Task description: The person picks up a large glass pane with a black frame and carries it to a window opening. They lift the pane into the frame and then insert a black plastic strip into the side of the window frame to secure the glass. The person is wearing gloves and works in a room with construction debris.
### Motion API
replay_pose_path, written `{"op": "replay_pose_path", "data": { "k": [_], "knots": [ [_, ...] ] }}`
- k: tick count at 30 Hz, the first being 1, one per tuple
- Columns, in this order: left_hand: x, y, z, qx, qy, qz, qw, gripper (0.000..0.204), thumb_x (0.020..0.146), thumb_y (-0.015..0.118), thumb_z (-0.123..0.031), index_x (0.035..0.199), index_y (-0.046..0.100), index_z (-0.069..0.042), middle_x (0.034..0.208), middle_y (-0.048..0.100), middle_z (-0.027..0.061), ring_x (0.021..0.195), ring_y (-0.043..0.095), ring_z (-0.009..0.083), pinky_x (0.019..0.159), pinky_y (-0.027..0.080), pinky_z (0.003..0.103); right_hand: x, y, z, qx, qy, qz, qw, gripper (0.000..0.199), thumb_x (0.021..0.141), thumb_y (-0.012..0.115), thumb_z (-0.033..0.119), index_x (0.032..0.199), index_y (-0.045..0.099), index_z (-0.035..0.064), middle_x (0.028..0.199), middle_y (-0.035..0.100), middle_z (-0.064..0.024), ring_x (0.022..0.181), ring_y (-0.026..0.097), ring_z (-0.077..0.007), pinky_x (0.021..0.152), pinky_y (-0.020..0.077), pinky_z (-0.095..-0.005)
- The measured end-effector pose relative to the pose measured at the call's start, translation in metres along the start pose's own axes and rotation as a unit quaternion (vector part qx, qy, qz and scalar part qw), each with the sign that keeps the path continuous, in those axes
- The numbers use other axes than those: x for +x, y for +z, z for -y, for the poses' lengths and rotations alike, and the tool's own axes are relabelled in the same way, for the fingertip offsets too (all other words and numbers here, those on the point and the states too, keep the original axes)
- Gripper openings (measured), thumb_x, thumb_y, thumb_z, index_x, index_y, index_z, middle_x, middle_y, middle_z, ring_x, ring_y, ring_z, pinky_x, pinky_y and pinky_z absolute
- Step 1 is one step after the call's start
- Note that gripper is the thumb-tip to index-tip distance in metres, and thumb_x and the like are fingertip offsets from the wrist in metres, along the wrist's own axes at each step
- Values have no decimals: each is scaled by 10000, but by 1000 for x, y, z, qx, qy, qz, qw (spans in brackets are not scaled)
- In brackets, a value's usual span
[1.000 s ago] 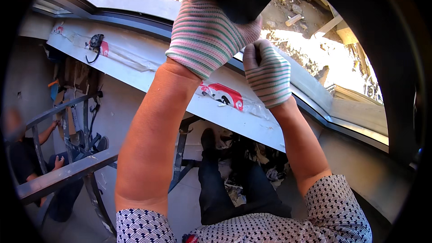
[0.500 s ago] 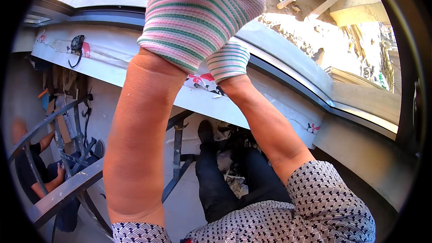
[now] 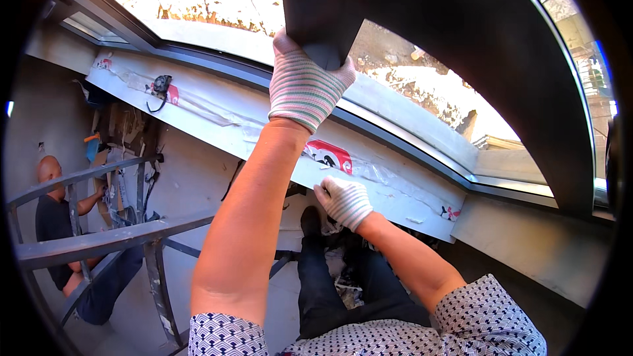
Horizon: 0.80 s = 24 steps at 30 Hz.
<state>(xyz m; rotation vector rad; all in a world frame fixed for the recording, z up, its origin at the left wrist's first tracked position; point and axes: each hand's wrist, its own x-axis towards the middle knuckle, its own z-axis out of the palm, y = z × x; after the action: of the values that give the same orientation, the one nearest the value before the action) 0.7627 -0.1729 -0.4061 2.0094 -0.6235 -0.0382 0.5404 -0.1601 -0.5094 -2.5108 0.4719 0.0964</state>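
My left hand, in a striped knit glove, reaches up and wraps around the lower corner of a dark window sash frame. The frame looms across the upper right, and its upper part runs out of view. My right hand, gloved the same way, is drawn back over the near edge of the film-covered sill. Its fingers are curled together; whatever they might hold is hidden. It does not touch the dark frame.
A dark metal railing curves across the lower left. Beyond it a person in dark clothes sits low. A small black object with a strap lies on the sill. Rubble shows outside the window opening.
The dark frame has come much farther into view, with my left hand still on its corner. My right hand has moved down from beside my left wrist to the sill edge. The view has shifted.
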Motion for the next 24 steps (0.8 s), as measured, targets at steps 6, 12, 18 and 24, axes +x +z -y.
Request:
{"op": "replay_pose_path", "data": {
  "k": [6, 12, 18, 24],
  "knots": [
    [12, -20, -48, -14, 56, -105, 993, 754, 756, 791, -259, 1287, 374, 76, 1160, 527, 239, 1088, 605, 358, 975, 514, 419, -62, -78, -13, 44, 29, -30, 998, 242, 947, 647, 269, 816, 619, 67, 720, 658, -177, 669, 658, -389, 619, 527, -460],
    [14, -36, -64, 118, 83, -73, 987, 829, 731, 849, -273, 1290, 301, -1, 1200, 553, 148, 1118, 591, 250, 1003, 484, 352, -50, -155, -38, 42, 32, -210, 976, 111, 927, 692, 179, 946, 680, 70, 814, 684, -131, 704, 673, -298, 670, 547, -377],
    [17, -39, -74, 116, -39, -56, 991, 740, 777, 770, -331, 1280, 351, 12, 1194, 583, 192, 1113, 619, 318, 1005, 486, 398, -12, -215, -72, 60, 140, -270, 951, 274, 1030, 573, 272, 998, 700, 31, 922, 729, -133, 821, 692, -260, 787, 541, -367],
    [-7, -73, -105, 63, -183, -1, 981, 749, 797, 752, -315, 1388, 382, -41, 1313, 541, 262, 1262, 556, 389, 1094, 441, 432, 0, -214, -81, 72, 176, -198, 962, 299, 1021, 575, 273, 1017, 713, 8, 895, 728, -121, 806, 661, -210, 799, 529, -358]
  ]
}}
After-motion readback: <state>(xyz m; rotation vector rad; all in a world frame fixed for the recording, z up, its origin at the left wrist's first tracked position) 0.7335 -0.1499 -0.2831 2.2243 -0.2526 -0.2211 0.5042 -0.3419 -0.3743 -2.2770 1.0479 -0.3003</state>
